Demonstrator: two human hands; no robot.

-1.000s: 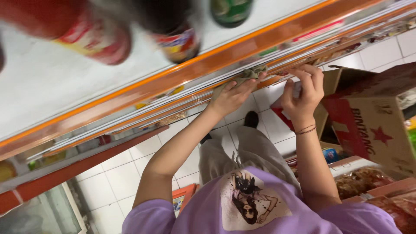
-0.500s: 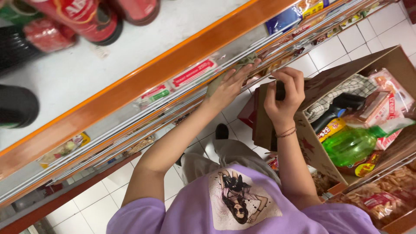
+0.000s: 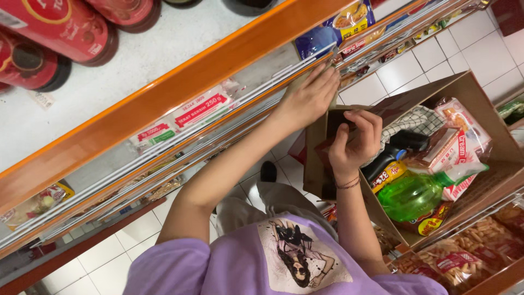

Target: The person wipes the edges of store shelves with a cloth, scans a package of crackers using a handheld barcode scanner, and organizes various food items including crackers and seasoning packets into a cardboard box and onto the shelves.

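Shifted right since earlier frame, carton now fuller in view. Left fingers (image 3: 322, 82) spread flat against orange shelf edge (image 3: 180, 82), holding nothing. Right hand (image 3: 355, 139) pinching small dark item at cardboard box (image 3: 464, 87) flap, beside green bottle (image 3: 415, 194).

Matt cardboard box (image 3: 475, 104), glossy plastic bottle (image 3: 415, 194)

Left hand (image 3: 310, 97) stretched flat forward; right hand (image 3: 355, 139) curled, fingers pinched.

Cardboard box (image 3: 436, 164) nearer (contents revealed)
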